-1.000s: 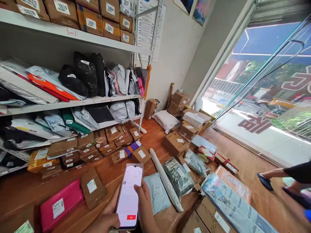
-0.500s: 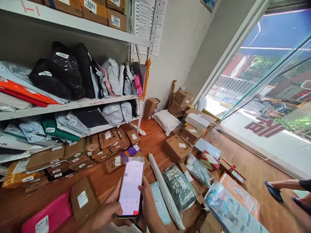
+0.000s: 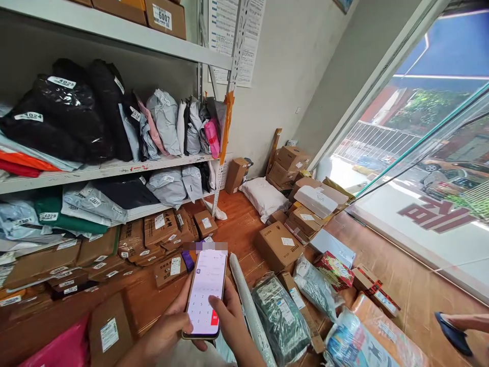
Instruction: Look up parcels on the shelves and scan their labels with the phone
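Note:
A smartphone (image 3: 204,295) with a lit pale screen and a number keypad is held upright at the lower middle. My left hand (image 3: 178,321) is wrapped round its left side and lower edge, the thumb near the bottom left corner. On the right side, my right hand (image 3: 231,316) also grips the phone, with its thumb over the right part of the keypad. A long white wrapped roll (image 3: 248,306) lies on the floor just right of the phone.
Shelves (image 3: 153,165) of labelled bags and boxes line the left. Parcels cover the floor ahead and right, among them a brown carton (image 3: 278,245), a green wrapped package (image 3: 282,318) and a white sack (image 3: 264,196). A person's foot in a dark shoe (image 3: 453,334) is at far right.
The view has shifted, so shelves sit further left. My right thumb has moved from the phone's edge onto the screen, where more keypad rows now show. The person's foot at right is further toward the edge.

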